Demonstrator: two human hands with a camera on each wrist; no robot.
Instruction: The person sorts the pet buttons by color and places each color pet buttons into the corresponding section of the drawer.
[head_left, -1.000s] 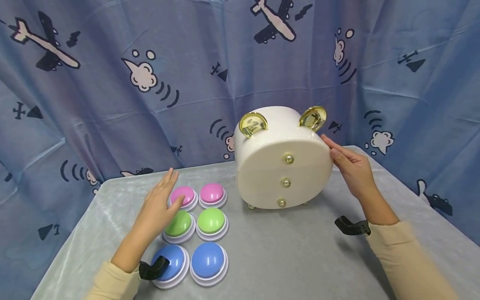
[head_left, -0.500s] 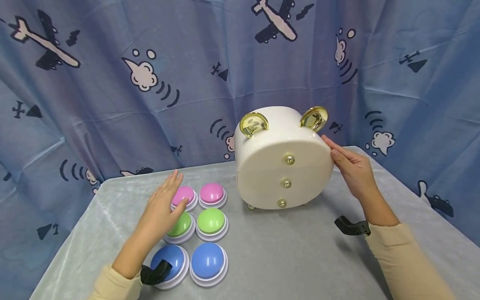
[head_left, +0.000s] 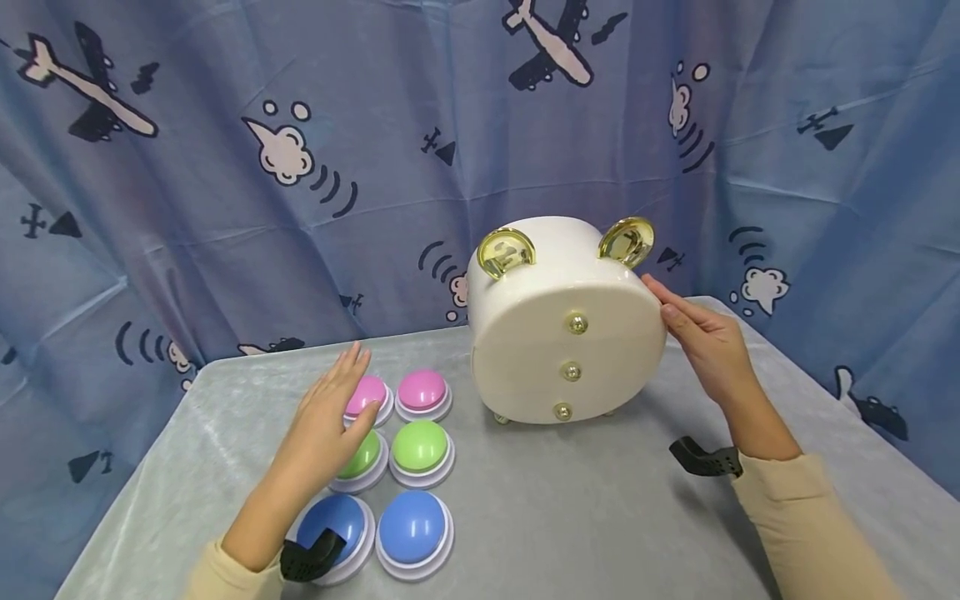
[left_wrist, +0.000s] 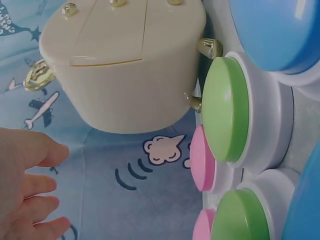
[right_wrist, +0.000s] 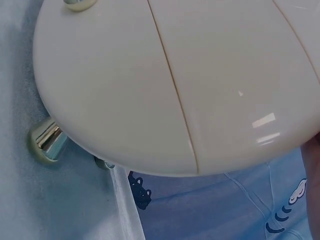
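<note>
A glossy white drawer box (head_left: pixel 517 375) with gold ears, three gold knobs and short gold feet stands upright on the table. My right hand (head_left: pixel 708 346) touches its right side with long, straight fingers, the thumb by the front edge; in the right wrist view only a dark sliver of that hand (right_wrist: pixel 312 190) shows. My left hand (head_left: pixel 318 425) is held over the left column of dome push buttons, fingers extended and gripping nothing. The pink button (head_left: pixel 367 393) and green button (head_left: pixel 365 454) there are partly covered by it. A blue button (head_left: pixel 333 525) lies under the wrist strap.
A second column holds a pink button (head_left: pixel 422 389), a green button (head_left: pixel 420 446) and a blue button (head_left: pixel 412 527), left of the box. The grey cloth-covered table (head_left: pixel 555 508) ends at a blue curtain (head_left: pixel 390 225) printed with airplanes.
My left hand has shifted slightly to the right above the buttons. The right hand stays at the side of the box, which has not visibly moved on the table.
</note>
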